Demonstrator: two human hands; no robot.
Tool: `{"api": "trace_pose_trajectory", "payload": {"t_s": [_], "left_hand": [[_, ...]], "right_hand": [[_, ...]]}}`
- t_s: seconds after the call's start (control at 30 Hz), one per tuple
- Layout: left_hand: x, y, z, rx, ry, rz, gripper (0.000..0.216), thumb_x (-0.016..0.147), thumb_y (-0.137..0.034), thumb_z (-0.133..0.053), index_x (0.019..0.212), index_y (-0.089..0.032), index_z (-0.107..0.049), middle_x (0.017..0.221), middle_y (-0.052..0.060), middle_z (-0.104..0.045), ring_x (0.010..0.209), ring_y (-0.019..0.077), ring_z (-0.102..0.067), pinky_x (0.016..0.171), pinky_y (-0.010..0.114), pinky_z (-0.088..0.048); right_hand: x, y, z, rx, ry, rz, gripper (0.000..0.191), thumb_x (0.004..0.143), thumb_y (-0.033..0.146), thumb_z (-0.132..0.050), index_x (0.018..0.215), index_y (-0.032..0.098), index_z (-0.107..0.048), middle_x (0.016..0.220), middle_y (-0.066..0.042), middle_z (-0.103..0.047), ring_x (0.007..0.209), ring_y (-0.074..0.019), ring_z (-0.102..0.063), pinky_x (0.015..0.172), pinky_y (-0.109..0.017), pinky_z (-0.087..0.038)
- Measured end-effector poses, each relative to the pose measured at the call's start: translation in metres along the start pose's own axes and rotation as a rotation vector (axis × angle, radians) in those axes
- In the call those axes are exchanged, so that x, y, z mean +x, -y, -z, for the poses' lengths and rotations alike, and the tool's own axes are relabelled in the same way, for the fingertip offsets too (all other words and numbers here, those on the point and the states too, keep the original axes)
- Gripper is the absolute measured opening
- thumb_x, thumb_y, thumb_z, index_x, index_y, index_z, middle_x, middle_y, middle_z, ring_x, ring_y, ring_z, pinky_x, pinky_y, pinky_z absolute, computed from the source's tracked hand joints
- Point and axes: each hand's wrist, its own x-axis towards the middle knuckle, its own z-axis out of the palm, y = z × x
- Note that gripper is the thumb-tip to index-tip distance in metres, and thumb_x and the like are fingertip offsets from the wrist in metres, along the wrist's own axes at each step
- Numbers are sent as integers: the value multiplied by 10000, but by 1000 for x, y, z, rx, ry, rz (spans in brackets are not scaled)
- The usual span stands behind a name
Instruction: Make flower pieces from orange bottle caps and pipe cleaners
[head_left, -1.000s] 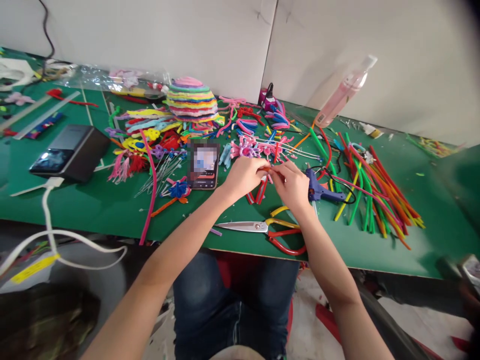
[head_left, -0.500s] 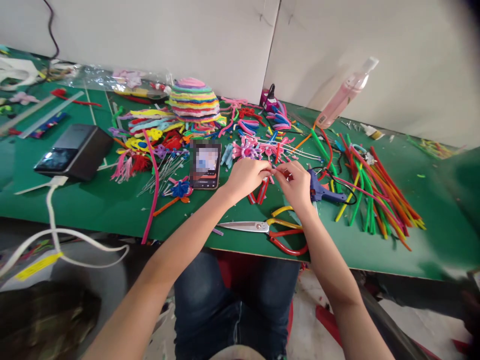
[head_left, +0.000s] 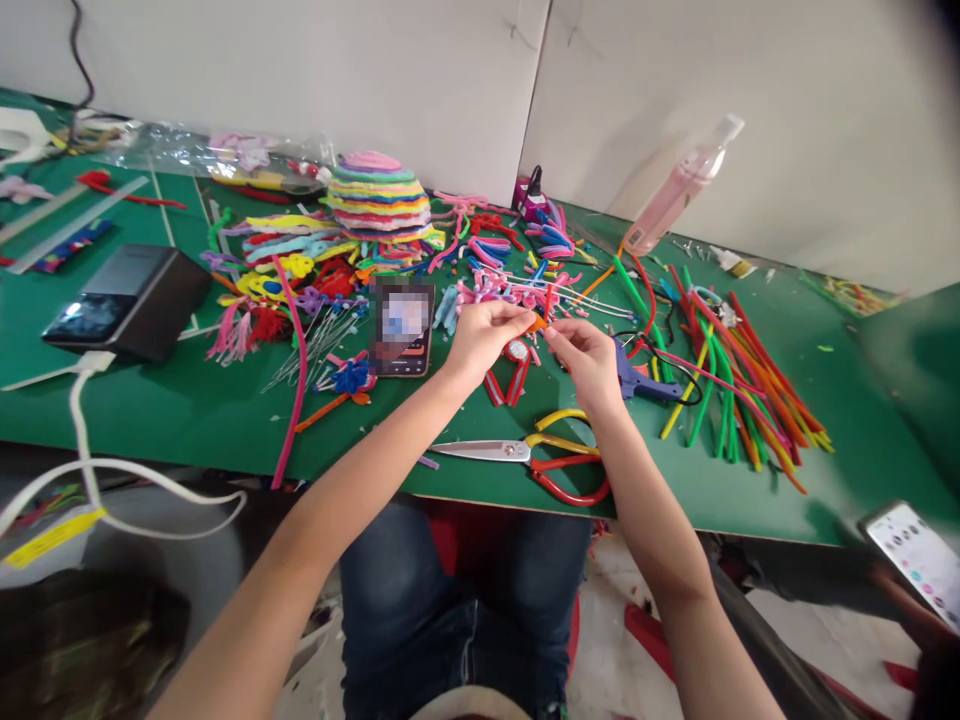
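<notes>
Between my fingertips is a small orange pipe cleaner piece. My left hand pinches it from the left, thumb against fingers. From the other side my right hand is closed, its thumb and fingertips at the piece's right end. Just below lies a red-handled, plier-like tool with a round silver head. Large scissors with yellow and red handles lie closer to me, partly behind my right forearm. A blue glue gun rests right of my right hand. Pink fuzzy pieces lie behind my fingers.
A smartphone lies left of my hands. Behind it stands a striped fuzzy dome. Loose pipe cleaners spread at the right, below a pink bottle. A black device sits left. Someone's phone shows at the right edge.
The orange piece now shows between my fingers, and my hands have parted slightly. The plier-like tool's silver head has come into sight. Another person's phone has appeared at right. The view has shifted slightly.
</notes>
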Motion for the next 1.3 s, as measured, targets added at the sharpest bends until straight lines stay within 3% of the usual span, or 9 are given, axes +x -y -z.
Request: {"api": "trace_pose_trajectory", "payload": {"t_s": [0.13,0.3,0.63,0.73,0.87,1.1,1.2,1.3], "left_hand": [[-3,2,-5,-137,-18,105,174,643,-285,-783,703,-157,-683,723,33,-707,672,124,-643,654,260,-509],[-5,8,-10,-209,-25,84,136,696,-267,-741,742,-160,-669,759,23,-700,701,113,-638,672,252,-499],[-12,10,-21,-332,-2,62,89,752,-266,-659,739,-186,-622,848,0,-693,780,111,-624,682,233,-485],[-6,1,-11,-153,104,-19,77,754,-248,-659,745,-175,-635,818,6,-692,776,118,-629,702,244,-489],[-1,-15,7,358,307,-240,93,775,-195,-645,849,-172,-695,833,27,-719,758,143,-650,710,269,-489],[-11,-23,9,1290,300,-416,159,850,-235,-578,806,-196,-726,731,71,-720,739,230,-673,667,332,-470],[-12,-22,8,1403,337,-441,159,851,-208,-561,821,-184,-716,740,83,-720,740,240,-675,640,322,-459],[-9,-21,9,1330,286,-412,151,849,-221,-568,853,-184,-715,768,83,-728,739,233,-674,655,325,-461]], "right_hand": [[-1,0,-1,61,24,-64,257,690,433,-727,791,202,-677,625,31,-625,539,-82,-528,510,-223,-435],[-2,-4,-3,99,65,-100,277,663,432,-747,804,197,-709,653,20,-651,569,-92,-553,530,-233,-444],[-10,-2,-15,-130,-111,197,177,778,370,-651,796,207,-716,693,13,-661,594,-103,-535,587,-260,-446],[-10,5,-9,-313,-129,342,168,826,340,-599,775,212,-696,656,15,-617,595,-113,-515,591,-269,-428],[-8,11,4,-624,-28,489,178,870,295,-546,815,204,-689,687,-8,-620,661,-144,-550,646,-292,-402],[-10,4,3,-1090,94,590,231,924,297,-495,838,219,-695,753,-18,-672,762,-154,-593,729,-315,-314],[-9,2,3,-1081,103,543,211,915,321,-519,847,229,-696,769,-15,-693,781,-163,-616,746,-313,-330],[-6,1,6,-904,69,501,181,906,312,-528,916,231,-689,854,-16,-722,806,-169,-647,746,-301,-382]]}}
